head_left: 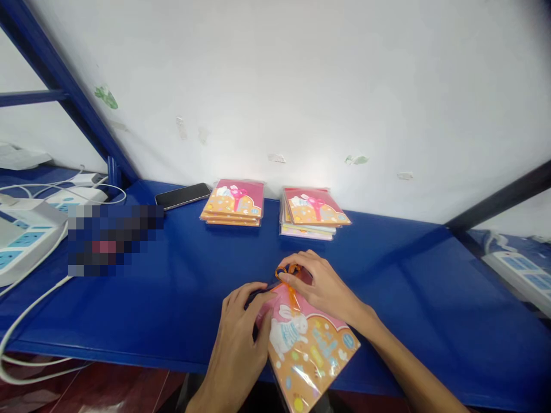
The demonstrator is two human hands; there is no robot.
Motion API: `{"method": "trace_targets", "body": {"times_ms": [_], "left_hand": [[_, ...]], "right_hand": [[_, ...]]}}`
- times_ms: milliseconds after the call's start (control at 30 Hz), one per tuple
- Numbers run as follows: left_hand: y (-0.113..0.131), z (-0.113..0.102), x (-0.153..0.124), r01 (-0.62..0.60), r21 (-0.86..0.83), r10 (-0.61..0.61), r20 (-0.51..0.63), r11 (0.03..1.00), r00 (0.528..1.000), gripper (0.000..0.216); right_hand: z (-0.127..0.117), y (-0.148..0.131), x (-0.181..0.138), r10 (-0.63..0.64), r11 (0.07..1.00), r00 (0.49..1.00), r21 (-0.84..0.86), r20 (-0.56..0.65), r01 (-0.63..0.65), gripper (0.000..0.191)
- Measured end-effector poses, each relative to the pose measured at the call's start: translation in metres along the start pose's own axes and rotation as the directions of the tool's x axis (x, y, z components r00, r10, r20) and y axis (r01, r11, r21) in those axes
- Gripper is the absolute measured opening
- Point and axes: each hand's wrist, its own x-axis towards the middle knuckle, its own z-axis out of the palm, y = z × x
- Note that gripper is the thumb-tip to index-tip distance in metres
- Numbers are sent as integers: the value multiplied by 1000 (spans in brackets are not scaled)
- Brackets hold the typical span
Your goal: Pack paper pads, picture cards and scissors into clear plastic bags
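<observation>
A flat pink and orange packet with a rabbit print, in clear plastic, lies on the blue table near its front edge. My left hand rests on the packet's left edge, fingers curled onto it. My right hand sits at the packet's top, fingers pinched around small orange-handled scissors whose handles show between the two hands.
Two stacks of the same kind of packet stand at the back, one on the left and one on the right. A dark phone lies beside them. White power strips and cables fill the left; another strip is at the right.
</observation>
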Motion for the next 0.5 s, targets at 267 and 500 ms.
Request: {"method": "trace_targets", "body": {"times_ms": [267, 500], "left_hand": [[-2, 2, -1, 38, -17, -38, -26, 999, 999, 22], [-1, 2, 0, 57, -36, -58, -8, 998, 998, 15]], "right_hand": [[-1, -2, 0, -33, 999, 999, -36, 8, 33, 11], [-2, -6, 0, -90, 995, 996, -34, 20, 90, 11]]}}
